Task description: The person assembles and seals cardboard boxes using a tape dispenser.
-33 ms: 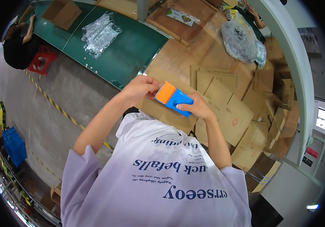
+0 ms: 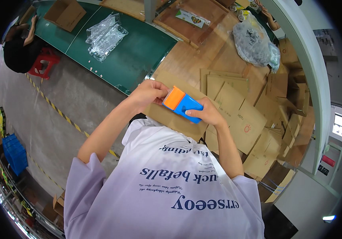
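Your left hand (image 2: pixel 149 93) pinches the orange end of the blue and orange tape dispenser (image 2: pixel 182 104), held just above a cardboard box (image 2: pixel 171 115) at the near edge of the cardboard-covered table (image 2: pixel 187 55). Your right hand (image 2: pixel 204 115) wraps closed around its blue body from below. It looks light, rigid and smooth, so I'd judge the blue body the surest hold, away from the orange end.

cardboard sheets (image 2: pixel 234 107) crowd right; green belt (image 2: pixel 139 51) open.

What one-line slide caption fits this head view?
Both hands, left hand and right hand, grip a blue-and-orange plastic tape dispenser over a flat brown cardboard box.
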The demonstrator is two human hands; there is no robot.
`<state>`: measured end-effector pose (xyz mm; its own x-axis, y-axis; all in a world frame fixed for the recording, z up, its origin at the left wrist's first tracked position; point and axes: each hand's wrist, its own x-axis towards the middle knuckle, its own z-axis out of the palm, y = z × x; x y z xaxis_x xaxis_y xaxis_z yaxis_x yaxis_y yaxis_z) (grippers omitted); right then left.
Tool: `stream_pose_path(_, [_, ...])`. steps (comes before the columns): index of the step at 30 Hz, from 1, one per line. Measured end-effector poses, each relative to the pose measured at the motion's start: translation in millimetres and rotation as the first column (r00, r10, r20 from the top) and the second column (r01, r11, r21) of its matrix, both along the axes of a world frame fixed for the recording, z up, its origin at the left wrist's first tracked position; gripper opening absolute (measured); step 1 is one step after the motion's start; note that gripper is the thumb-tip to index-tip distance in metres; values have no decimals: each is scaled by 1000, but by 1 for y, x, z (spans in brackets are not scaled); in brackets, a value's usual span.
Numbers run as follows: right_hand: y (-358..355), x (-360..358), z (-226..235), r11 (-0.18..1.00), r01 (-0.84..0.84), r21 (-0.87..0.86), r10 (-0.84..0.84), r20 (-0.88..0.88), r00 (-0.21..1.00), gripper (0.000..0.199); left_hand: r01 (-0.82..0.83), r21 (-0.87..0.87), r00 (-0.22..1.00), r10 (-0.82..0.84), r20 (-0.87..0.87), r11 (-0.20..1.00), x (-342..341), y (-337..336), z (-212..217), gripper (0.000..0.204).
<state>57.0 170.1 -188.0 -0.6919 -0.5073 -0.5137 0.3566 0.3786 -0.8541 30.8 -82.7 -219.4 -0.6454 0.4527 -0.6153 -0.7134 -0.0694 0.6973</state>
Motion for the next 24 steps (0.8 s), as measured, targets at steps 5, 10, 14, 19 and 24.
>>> stream_pose_path(5, [-3,0,9,1000,18,6,-18,96,995,27,-31,-183,978,-7,-206,983,-2,0,16,12])
stream_pose_path(10, [-8,-7,15,999,13,44,-19,133,991,28,-51,-259,976,-7,-218,964,-11,-5,27,10])
stream_pose_path(14, [-3,-5,14,996,-38,87,30,94,995,29,-225,-225,949,161,-270,948,-21,-35,27,10])
stream_pose_path(19, [-4,-2,21,993,-65,103,54,113,992,31,-142,-202,975,101,-199,969,-19,-62,13,10])
stream_pose_path(24, [-11,-6,24,972,-89,217,66,111,992,35,-258,-188,960,230,-157,948,-9,-68,-12,10])
